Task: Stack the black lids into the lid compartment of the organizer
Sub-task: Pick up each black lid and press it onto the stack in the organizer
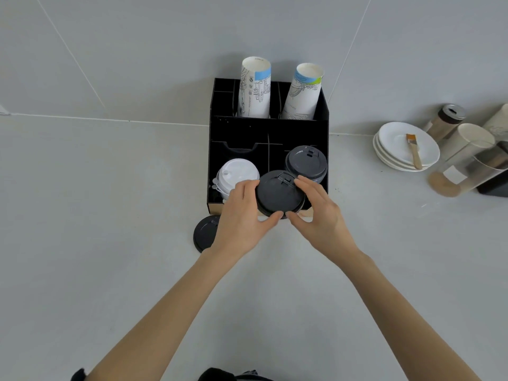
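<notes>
A black organizer (269,127) stands on the pale counter against the wall. Its front right compartment holds a stack of black lids (305,161). White lids (237,173) fill the front left compartment. My left hand (242,218) and my right hand (319,213) together grip a small stack of black lids (279,193) just above the organizer's front edge, fingers wrapped round its rim from both sides. One more black lid (204,233) lies flat on the counter in front of the organizer, partly hidden by my left hand.
Two stacks of printed paper cups (255,88) (302,92) stand in the organizer's rear compartments. At the right sit stacked white plates (395,155) with a brush (413,152), a tipped clear cup dispenser (467,160) and a capped jar (445,121).
</notes>
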`<move>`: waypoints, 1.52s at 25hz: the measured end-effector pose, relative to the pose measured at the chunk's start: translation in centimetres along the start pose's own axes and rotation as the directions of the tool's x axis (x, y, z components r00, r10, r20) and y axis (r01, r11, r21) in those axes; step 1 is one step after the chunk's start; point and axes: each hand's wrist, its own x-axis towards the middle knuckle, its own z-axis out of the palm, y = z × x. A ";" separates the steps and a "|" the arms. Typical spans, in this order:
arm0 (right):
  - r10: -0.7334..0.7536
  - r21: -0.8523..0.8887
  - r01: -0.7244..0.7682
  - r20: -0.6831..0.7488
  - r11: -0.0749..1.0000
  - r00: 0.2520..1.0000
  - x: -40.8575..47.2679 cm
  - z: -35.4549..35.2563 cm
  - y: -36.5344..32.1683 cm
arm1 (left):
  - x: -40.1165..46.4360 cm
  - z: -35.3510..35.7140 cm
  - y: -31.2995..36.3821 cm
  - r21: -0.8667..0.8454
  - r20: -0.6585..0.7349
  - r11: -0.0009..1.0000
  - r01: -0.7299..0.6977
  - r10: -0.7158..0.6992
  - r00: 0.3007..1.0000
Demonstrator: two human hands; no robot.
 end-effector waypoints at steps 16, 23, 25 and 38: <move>0.040 -0.141 -0.029 0.077 0.990 0.996 6.5 -4.9 4.1 | 7.8 3.4 3.5 0.107 0.038 0.993 0.051 -0.055 0.998; 0.083 -0.176 -0.060 0.127 0.982 0.988 8.0 -4.6 5.6 | 9.4 5.4 2.9 0.142 0.056 0.988 0.056 -0.065 0.996; 0.089 -0.186 -0.063 0.137 0.981 0.987 8.3 -4.5 6.0 | 9.6 5.7 2.8 0.147 0.064 0.987 0.064 -0.074 0.995; 0.139 -0.089 -0.133 0.061 0.987 0.988 7.1 -3.5 6.4 | 9.3 6.1 1.8 -0.047 0.092 0.995 0.083 -0.079 0.993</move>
